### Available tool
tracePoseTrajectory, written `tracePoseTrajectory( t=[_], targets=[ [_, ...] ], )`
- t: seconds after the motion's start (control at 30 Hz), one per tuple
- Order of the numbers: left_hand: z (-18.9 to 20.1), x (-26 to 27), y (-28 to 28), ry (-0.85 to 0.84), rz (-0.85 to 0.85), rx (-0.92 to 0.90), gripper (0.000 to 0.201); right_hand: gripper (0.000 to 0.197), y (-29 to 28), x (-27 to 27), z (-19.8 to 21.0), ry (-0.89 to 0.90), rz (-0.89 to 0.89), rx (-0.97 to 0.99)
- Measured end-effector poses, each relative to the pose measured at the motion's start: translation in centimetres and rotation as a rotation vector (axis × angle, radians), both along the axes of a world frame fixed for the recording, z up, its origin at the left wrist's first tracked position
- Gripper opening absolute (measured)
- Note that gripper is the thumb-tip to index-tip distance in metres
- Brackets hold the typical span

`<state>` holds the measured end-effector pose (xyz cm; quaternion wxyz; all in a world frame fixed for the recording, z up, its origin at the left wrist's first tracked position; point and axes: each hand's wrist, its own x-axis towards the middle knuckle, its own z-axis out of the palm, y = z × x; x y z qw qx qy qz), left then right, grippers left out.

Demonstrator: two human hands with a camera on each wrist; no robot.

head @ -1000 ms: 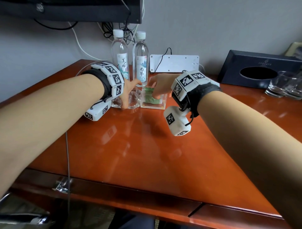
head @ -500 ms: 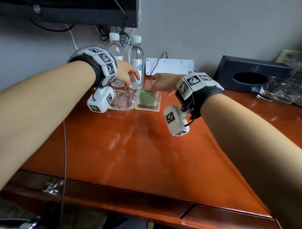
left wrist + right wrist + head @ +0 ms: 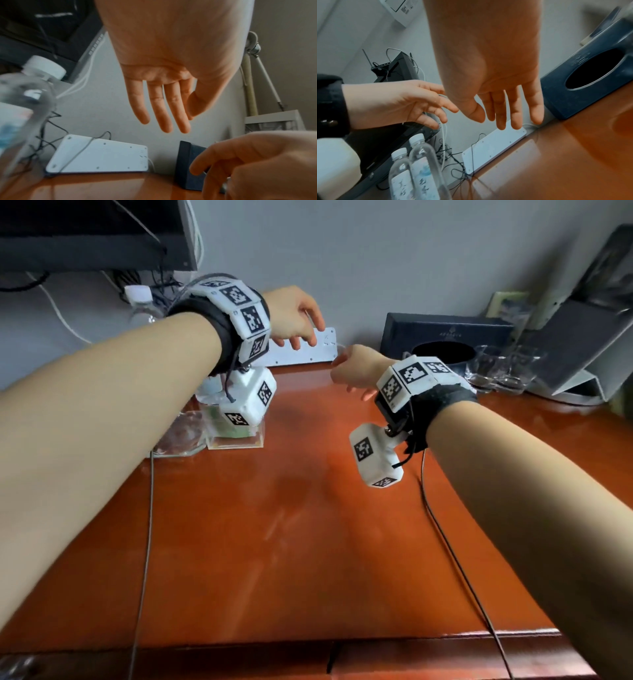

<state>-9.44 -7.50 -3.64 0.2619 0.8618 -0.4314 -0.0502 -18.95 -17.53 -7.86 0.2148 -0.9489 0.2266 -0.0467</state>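
Both hands are bare and hold nothing. My left hand (image 3: 301,332) hovers with loosely spread fingers above a white power strip (image 3: 305,354) that leans on the back wall. In the left wrist view the left hand (image 3: 171,115) has straight fingers, with the strip (image 3: 102,158) below. My right hand (image 3: 352,368) hangs lower, just right of the strip's end, near a dark tissue box (image 3: 445,337). The right wrist view shows the right hand (image 3: 498,115) with relaxed fingers over the strip (image 3: 494,146) and the left hand (image 3: 402,104) beside it.
A clear box of green packets (image 3: 239,440) and a glass ashtray (image 3: 178,436) stand at the left, partly behind my left wrist. Two water bottles (image 3: 412,169) stand by tangled cables. Drinking glasses (image 3: 503,368) and a grey stand (image 3: 575,361) sit at the right. The orange-brown desk (image 3: 308,542) reaches the front.
Both hands have left the ashtray and the clear box and moved up and to the right, toward the white power strip. The view has swung to the right.
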Motion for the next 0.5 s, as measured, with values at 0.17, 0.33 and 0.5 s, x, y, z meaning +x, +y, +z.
tracePoseTrajectory(
  t=[0.17,0.33,0.5],
  targets=[
    [-0.5,-1.6,-4.5,0.005,-0.065,-0.003,0.02,0.032,-4.6,-1.2,-0.4,-0.104,-0.176,0.004],
    [-1.5,-3.1,-8.1,0.032,-0.109,0.024,0.02,0.033,-8.8,-2.9,-0.9,-0.12,-0.273,0.015],
    [-2.7,-4.1,-11.3,0.051,-0.127,0.036,0.02,0.031,-12.2,-4.1,-1.9,-0.144,-0.335,0.028]
  ],
)
